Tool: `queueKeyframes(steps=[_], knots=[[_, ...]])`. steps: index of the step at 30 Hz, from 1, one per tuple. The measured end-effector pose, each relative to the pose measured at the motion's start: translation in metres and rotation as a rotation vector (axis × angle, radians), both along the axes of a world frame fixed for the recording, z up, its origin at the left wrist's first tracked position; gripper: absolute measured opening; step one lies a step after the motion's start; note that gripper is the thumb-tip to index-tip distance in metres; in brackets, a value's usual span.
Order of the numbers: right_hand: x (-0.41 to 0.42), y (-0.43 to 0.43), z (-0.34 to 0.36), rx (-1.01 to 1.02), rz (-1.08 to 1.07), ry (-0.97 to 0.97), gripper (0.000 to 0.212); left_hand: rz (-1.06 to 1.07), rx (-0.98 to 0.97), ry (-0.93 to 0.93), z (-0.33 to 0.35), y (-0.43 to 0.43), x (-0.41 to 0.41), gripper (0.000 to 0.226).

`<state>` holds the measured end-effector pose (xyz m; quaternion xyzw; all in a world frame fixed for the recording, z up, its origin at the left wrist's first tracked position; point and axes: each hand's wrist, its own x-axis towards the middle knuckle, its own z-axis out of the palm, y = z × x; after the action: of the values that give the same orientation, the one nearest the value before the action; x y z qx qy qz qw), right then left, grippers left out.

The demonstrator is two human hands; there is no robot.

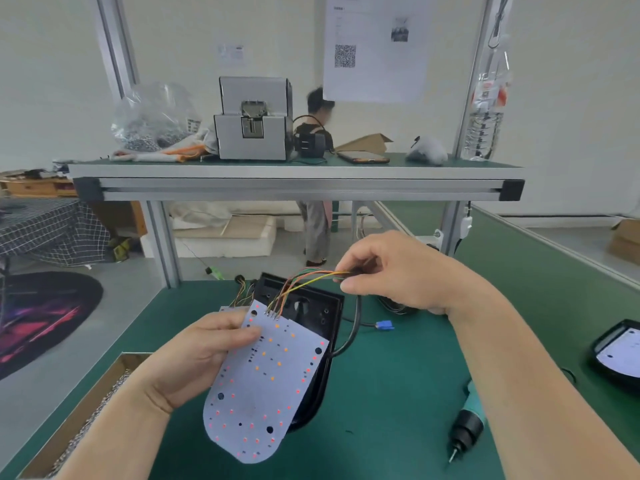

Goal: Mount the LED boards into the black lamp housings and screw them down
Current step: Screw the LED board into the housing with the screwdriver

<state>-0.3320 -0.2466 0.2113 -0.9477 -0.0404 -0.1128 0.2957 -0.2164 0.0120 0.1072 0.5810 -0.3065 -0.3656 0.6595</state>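
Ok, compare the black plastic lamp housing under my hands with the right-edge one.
The centre housing is empty, the right-edge housing holds a white board. The left hand holds a white LED board over the centre housing; no hand touches the right-edge housing. Both are black.

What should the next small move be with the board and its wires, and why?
Probably feed the wires down into the black housing, then lower the board onto it. The left hand holds the board tilted above the housing, the right hand pinches the wires up and off to the side, and the screwdriver lies untouched on the mat.
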Motion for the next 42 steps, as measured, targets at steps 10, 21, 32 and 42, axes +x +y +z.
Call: queueKeyframes(steps=[10, 21, 32, 42], knots=[[0.021, 0.033, -0.053, 0.112, -0.238, -0.716, 0.007, -0.018, -0.036, 0.082, -0.001, -0.013, -0.007, 0.045], [0.017, 0.022, -0.089, -0.133, -0.150, -0.510, 0.007, -0.078, -0.131, 0.138, -0.004, -0.013, -0.011, 0.040], [0.016, 0.010, -0.097, -0.031, -0.085, -0.348, 0.032, -0.057, 0.059, -0.190, 0.001, -0.018, -0.021, 0.036], [0.028, 0.012, -0.092, -0.113, -0.170, -0.018, 0.024, -0.032, 0.187, -0.337, 0.002, -0.030, -0.026, 0.032]])
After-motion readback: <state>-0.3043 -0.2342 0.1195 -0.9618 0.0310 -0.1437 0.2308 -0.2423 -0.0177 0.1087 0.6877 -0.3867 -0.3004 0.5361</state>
